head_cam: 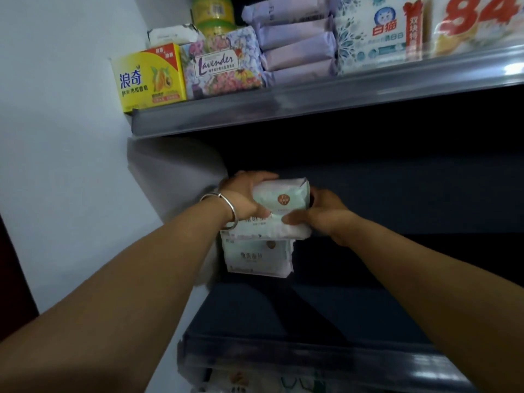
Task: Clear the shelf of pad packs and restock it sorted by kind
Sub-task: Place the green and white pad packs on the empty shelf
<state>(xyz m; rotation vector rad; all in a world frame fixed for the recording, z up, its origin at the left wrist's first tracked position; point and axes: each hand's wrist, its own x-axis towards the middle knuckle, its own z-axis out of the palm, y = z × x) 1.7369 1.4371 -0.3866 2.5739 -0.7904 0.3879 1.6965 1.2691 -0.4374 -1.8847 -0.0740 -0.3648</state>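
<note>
Both hands grip one pale green pad pack [279,204]: the left hand [243,198] curls round its left end, the right hand [317,215] pinches its right end. It sits on top of a stack of like packs [256,255] at the left end of the dark middle shelf [354,313], against the side wall. This looks like restocking, one kind stacked together, though the dim shelf makes that uncertain. Next, square the pack on the stack and let go.

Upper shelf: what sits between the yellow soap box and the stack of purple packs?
In the head view, a floral Lavender pack sits between the yellow soap box and the purple packs.
</note>
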